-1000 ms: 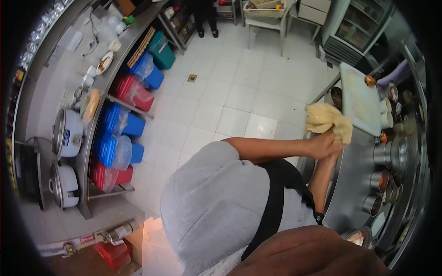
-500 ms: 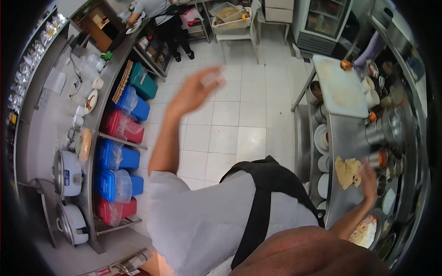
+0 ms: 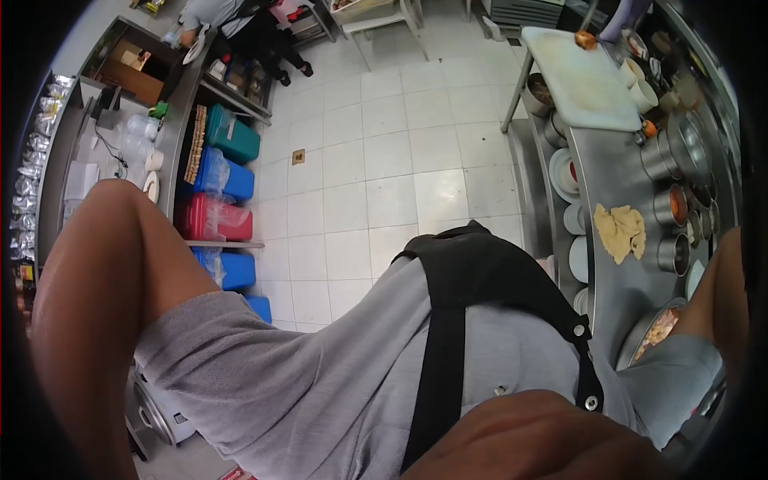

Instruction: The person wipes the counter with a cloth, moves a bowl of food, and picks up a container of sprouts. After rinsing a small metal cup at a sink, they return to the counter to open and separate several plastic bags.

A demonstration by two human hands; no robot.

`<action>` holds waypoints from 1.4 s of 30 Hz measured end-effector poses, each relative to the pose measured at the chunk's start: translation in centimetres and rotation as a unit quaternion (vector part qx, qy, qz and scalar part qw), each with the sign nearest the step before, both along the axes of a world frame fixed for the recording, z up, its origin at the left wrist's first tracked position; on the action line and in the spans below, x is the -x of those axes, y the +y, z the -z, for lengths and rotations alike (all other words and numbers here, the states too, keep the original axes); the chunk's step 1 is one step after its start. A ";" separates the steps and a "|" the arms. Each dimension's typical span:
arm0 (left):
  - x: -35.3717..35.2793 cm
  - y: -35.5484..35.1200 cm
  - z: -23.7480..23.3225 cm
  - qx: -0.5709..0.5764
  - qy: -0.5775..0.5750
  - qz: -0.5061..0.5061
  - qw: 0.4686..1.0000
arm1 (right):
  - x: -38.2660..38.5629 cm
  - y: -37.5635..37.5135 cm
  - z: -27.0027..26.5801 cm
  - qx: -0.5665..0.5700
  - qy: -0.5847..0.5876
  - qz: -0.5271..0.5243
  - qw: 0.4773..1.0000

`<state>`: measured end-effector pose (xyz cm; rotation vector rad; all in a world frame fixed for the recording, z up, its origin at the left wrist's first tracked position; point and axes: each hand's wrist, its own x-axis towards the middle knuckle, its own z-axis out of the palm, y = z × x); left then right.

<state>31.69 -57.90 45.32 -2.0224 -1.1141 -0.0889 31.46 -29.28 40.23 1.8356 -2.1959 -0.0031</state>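
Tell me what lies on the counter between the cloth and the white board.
Bare steel: in the head view, nothing stands on the counter between the cloth and the white board.

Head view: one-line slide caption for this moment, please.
Crumpled yellow cloth on a steel counter beside metal pots, near a white cutting board; the wearer's hands out of frame.
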 end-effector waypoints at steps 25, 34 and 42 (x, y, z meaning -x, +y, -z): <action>4.3 0.3 1.4 -0.207 -0.117 0.146 0.960 | -3.4 5.1 -0.2 0.372 0.119 -0.015 0.921; 24.0 -2.6 26.0 -0.353 -0.709 -0.264 0.550 | -5.8 4.7 4.8 0.626 0.264 0.056 0.732; 13.4 -15.5 72.1 0.370 -0.695 -0.600 0.141 | -8.7 -0.3 4.0 0.470 0.547 0.303 0.622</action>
